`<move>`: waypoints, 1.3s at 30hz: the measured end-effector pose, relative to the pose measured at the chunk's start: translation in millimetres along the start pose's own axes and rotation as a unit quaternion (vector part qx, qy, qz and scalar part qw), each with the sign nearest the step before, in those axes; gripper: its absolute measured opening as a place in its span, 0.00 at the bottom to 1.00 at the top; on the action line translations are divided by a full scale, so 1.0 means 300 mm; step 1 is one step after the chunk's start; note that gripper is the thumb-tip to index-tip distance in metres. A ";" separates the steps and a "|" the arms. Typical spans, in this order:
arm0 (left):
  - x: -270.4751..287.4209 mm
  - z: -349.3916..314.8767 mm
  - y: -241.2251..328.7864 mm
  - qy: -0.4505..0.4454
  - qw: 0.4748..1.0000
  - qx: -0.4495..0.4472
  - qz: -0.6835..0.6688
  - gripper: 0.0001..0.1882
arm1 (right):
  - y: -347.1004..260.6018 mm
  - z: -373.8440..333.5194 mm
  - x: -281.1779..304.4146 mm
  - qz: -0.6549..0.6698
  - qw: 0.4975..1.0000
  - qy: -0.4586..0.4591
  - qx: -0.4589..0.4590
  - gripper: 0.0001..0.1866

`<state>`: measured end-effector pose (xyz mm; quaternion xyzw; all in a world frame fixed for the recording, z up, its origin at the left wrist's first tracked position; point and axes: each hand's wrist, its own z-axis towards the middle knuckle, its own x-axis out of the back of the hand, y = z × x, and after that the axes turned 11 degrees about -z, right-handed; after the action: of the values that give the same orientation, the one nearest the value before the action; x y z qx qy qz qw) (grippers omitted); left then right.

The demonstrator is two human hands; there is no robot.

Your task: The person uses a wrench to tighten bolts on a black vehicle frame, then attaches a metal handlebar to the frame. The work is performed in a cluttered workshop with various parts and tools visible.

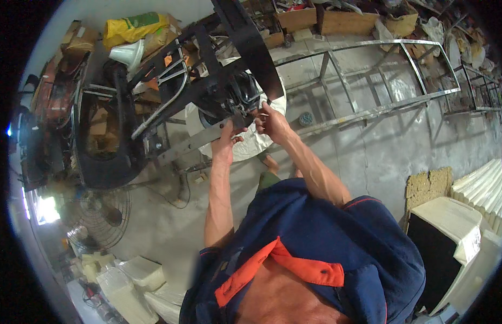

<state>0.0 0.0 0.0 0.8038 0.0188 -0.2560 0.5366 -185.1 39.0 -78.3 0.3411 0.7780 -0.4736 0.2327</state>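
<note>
A black metal frame [256,51] with wide flat members stands before me, with a dark mechanism [234,89] at its middle. A flat grey metal bar [191,142] runs along its near side. My left hand [224,141] is closed on this bar near its right end, fingers curled. Just right of it, my right hand [272,123] has its fingers bent together at the mechanism's near edge; what they pinch is too small to make out. Beneath the mechanism lies a round white cover [243,153], partly hidden by the frame and my hands.
A long welded metal rack [348,110] stretches right, with a small round blue-green container [305,119] beside it. Wooden boxes [345,22] line the far side. A floor fan [100,216] stands left, wrapped pale blocks [127,278] lower left, a pale box-shaped piece [450,218] lower right.
</note>
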 end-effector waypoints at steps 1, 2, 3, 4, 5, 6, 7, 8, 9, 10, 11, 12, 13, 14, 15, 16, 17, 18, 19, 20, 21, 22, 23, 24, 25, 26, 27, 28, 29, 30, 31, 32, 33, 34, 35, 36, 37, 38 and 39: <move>-0.007 -0.005 0.015 0.000 1.000 -0.006 0.005 0.19 | 0.006 0.009 0.007 -0.016 1.000 -0.003 -0.003 0.31; -0.012 -0.007 0.031 0.000 1.000 -0.011 0.010 0.19 | 0.015 0.024 0.006 -0.032 0.999 -0.005 -0.005 0.31; -0.039 -0.010 -0.049 -0.001 1.000 0.001 -0.014 0.20 | -0.012 -0.022 0.059 -0.037 0.999 0.000 -0.010 0.30; -0.026 -0.010 -0.039 0.001 1.000 0.006 -0.003 0.21 | -0.008 -0.038 0.020 -0.016 1.000 -0.015 -0.008 0.30; -0.013 -0.011 -0.030 0.003 1.000 0.011 0.008 0.21 | -0.011 -0.047 -0.017 0.006 1.000 -0.030 -0.006 0.29; -0.018 -0.012 -0.017 0.004 1.000 0.006 0.015 0.21 | -0.022 -0.039 -0.008 -0.015 0.996 -0.092 -0.010 0.28; -0.022 -0.014 -0.005 0.006 1.000 0.001 0.022 0.21 | -0.015 -0.030 -0.016 -0.006 0.998 -0.057 -0.008 0.28; -0.026 -0.016 0.007 0.007 1.000 -0.003 0.029 0.20 | 0.001 -0.027 -0.025 0.002 1.000 -0.022 -0.006 0.28; -0.021 -0.017 0.005 0.004 1.000 -0.005 0.023 0.20 | 0.001 -0.038 -0.046 0.010 1.000 0.015 -0.006 0.28; -0.018 -0.017 0.003 0.001 1.000 -0.006 0.017 0.20 | 0.012 -0.027 -0.034 0.027 0.999 -0.034 0.002 0.27; -0.013 -0.017 0.003 -0.002 1.000 -0.008 0.011 0.20 | 0.012 -0.028 -0.029 0.006 1.000 -0.029 -0.003 0.27; -0.013 -0.016 0.002 0.005 1.000 -0.004 0.012 0.20 | -0.005 -0.037 -0.033 -0.017 1.000 -0.024 -0.005 0.26; -0.013 -0.018 0.001 0.012 1.000 0.000 0.013 0.21 | -0.018 -0.045 -0.042 -0.040 0.999 -0.019 -0.007 0.26; -0.012 -0.018 0.001 0.019 1.000 0.003 0.014 0.21 | -0.011 -0.055 -0.065 -0.015 0.999 0.036 -0.010 0.26; -0.018 -0.021 0.005 0.017 1.000 0.002 0.007 0.21 | -0.012 -0.049 -0.058 0.001 1.000 0.024 -0.006 0.26; -0.024 -0.024 0.009 0.014 1.000 0.001 0.000 0.22 | -0.012 -0.040 -0.051 0.018 1.000 0.012 -0.003 0.26; -0.032 -0.024 0.013 0.012 1.000 0.001 -0.007 0.22 | -0.013 -0.030 -0.046 0.034 0.999 0.000 0.001 0.26; -0.030 -0.025 0.011 0.014 1.000 0.000 -0.005 0.22 | -0.032 -0.031 -0.036 -0.008 1.000 -0.019 0.004 0.26; -0.030 -0.023 0.009 0.016 1.000 -0.001 -0.003 0.21 | -0.032 -0.031 -0.041 0.000 1.000 -0.006 0.000 0.26; -0.030 -0.020 0.007 0.018 1.000 -0.001 -0.001 0.21 | -0.030 -0.033 -0.047 0.009 1.000 0.008 -0.003 0.26; -0.025 -0.023 0.005 0.018 1.000 -0.005 -0.001 0.21 | -0.035 -0.049 -0.061 0.018 1.000 0.024 -0.007 0.25; -0.019 -0.026 0.005 0.017 1.000 -0.008 -0.002 0.21 | -0.029 -0.043 -0.051 0.022 1.000 -0.008 -0.015 0.25; -0.014 -0.028 0.002 0.016 1.000 -0.011 -0.003 0.21 | -0.034 -0.043 -0.046 0.006 1.000 -0.006 -0.019 0.25; -0.016 -0.027 0.003 0.014 1.000 -0.010 -0.005 0.20 | -0.039 -0.035 -0.035 -0.010 1.000 -0.004 -0.020 0.25; -0.018 -0.026 0.004 0.012 1.000 -0.010 -0.008 0.20 | -0.039 -0.028 -0.026 -0.026 0.999 -0.003 -0.022 0.26; -0.019 -0.026 0.005 0.009 1.000 -0.010 -0.010 0.20 | -0.031 -0.022 -0.023 -0.006 1.000 -0.011 -0.022 0.26; -0.018 -0.025 0.004 0.006 1.000 -0.010 -0.011 0.20 | -0.025 -0.017 -0.027 0.014 0.999 -0.019 -0.024 0.27; -0.016 -0.025 0.005 0.003 1.000 -0.011 -0.013 0.19 | -0.021 -0.013 -0.031 0.034 0.999 -0.028 -0.025 0.27; -0.014 -0.025 0.004 0.000 1.000 -0.012 -0.014 0.19 | -0.017 -0.011 -0.032 0.022 0.999 -0.010 -0.024 0.27; -0.011 -0.025 0.001 0.005 1.000 -0.012 -0.015 0.19 | -0.014 -0.011 -0.035 0.008 1.000 0.006 -0.024 0.27; -0.007 -0.026 -0.002 0.010 1.000 -0.012 -0.015 0.19 | -0.018 -0.016 -0.044 -0.006 0.999 0.023 -0.024 0.27; -0.003 -0.027 -0.005 0.016 1.000 -0.012 -0.016 0.19 | -0.015 -0.015 -0.034 -0.013 1.000 -0.011 -0.023 0.27; -0.013 -0.027 0.000 0.016 1.000 -0.014 -0.013 0.20 | -0.019 -0.013 -0.012 -0.020 0.999 -0.043 -0.021 0.27; -0.024 -0.026 0.004 0.015 1.000 -0.015 -0.010 0.20 | -0.020 -0.008 0.004 -0.027 0.997 -0.076 -0.018 0.27; -0.033 -0.024 0.009 0.015 1.000 -0.016 -0.007 0.20 | -0.015 0.005 0.012 -0.028 0.999 -0.040 -0.010 0.28; -0.028 -0.023 0.010 0.009 1.000 -0.020 -0.006 0.20 | -0.019 -0.006 -0.023 -0.028 1.000 -0.004 -0.004 0.28; -0.019 -0.025 0.009 0.005 1.000 -0.022 -0.005 0.20 | -0.023 -0.028 -0.059 -0.027 0.999 0.033 0.000 0.29; -0.012 -0.030 0.005 0.001 1.000 -0.024 -0.003 0.20 | -0.033 -0.052 -0.089 -0.012 1.000 -0.001 0.003 0.30; -0.024 -0.034 0.006 0.007 1.000 -0.028 -0.007 0.20 | -0.041 -0.042 -0.059 -0.039 0.999 -0.015 -0.015 0.29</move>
<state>-1.6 9.8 7.6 0.7899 0.0358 -0.2532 0.5573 -183.0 40.9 -53.5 0.3003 0.7939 -0.4757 0.2306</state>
